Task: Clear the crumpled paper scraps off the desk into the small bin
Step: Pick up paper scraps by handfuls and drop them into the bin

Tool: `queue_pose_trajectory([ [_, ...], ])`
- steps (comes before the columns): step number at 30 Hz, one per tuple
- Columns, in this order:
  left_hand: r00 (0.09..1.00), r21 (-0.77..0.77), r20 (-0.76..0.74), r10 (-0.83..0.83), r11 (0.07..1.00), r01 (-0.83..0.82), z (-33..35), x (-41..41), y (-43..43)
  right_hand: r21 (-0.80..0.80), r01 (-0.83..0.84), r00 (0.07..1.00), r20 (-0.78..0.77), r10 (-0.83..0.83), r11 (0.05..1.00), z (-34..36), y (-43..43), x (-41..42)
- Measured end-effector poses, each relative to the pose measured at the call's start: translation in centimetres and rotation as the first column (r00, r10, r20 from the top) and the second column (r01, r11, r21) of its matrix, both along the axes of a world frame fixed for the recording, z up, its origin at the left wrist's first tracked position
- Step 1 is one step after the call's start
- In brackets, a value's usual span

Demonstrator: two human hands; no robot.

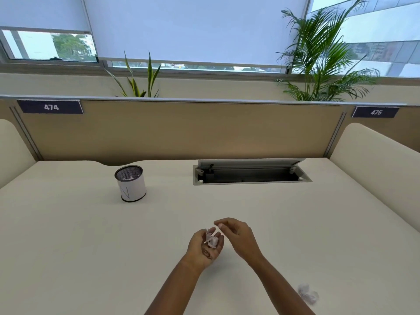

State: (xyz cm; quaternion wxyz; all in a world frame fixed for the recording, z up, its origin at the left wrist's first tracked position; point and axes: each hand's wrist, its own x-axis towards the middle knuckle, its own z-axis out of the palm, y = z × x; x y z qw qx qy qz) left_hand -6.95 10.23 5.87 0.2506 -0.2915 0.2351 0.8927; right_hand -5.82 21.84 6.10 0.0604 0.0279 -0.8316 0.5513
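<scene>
Two scraps are outside the bin. One scrap (212, 241) sits in the left hand (203, 247), which is turned palm up and cupped, its fingers curled loosely round the paper, just above the desk (91, 246) in the near middle. The right hand (238, 234) hovers just beside it, fingers relaxed and slightly bent, thumb and forefinger near each other; it appears to hold nothing, though a very small bit between the fingertips could not be ruled out. The second scrap (308, 294) lies on the desk at the near right, beside the right forearm.

The bin (133, 189) stands upright at the far left of the desk, well apart from both hands, left of the open cable tray (252, 176). Some white paper shows inside it already, so part of the clearing looks done.

The step in hand seems to be gathering: scraps are collected in the left palm before the trip to the bin. The next move probably calls for the right hand to reach back and right for the second scrap and pinch it lightly, since crumpled paper gives easily. Then the left hand would need to close enough that nothing rolls off, travel forward and left, and tip over the bin's narrow mouth.
</scene>
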Motion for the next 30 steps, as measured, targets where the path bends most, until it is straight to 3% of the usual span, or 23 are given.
queue_pose_trajectory([
  [3,1.000,-0.061,-0.015,0.028,0.998,-0.029,0.8,-1.2,-2.0,0.053,0.047,0.999,-0.020,-0.046,0.998,-1.2,-0.3,-0.4],
  [10,0.949,-0.167,-0.188,0.253,0.944,-0.285,5.7,-8.0,-8.9,0.506,-0.077,0.997,0.055,0.057,0.859,-6.9,-0.2,-0.4],
  [16,0.887,-0.330,-0.295,0.354,0.834,-0.443,9.1,-14.6,-14.3,0.561,-0.021,0.999,-0.018,0.038,0.828,-8.5,-0.4,-0.9],
  [22,0.856,-0.419,-0.318,0.407,0.750,-0.512,10.1,-17.9,-16.1,0.675,0.069,0.996,-0.087,-0.014,0.735,-9.1,-0.4,-2.0],
  [30,0.864,-0.461,-0.266,0.427,0.731,-0.503,10.4,-19.6,-16.6,0.695,0.087,0.993,-0.114,-0.009,0.714,-9.1,-0.4,-2.6],
])
